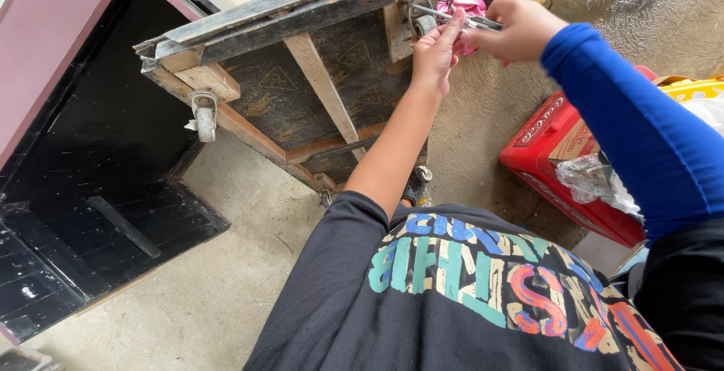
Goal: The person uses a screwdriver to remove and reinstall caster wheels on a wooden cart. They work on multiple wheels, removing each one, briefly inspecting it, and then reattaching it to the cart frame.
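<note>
- I judged the step to be working the tool (469, 19) at the corner caster (423, 21) of the upturned wooden cart (317, 77).
- My right hand (508, 30) was clamped round the tool's handle.
- My left hand (435, 52) had its fingers together against the tool's tip by the caster. I could not tell whether they pinched it.
- The next move seemed to call for a steady tip and a firm, even pull.
- The cart rested tilted on a rough concrete floor (226, 280), with a second caster (204, 114) lower down, a red crate (554, 164) to my right and a black panel (83, 190) to my left.
</note>
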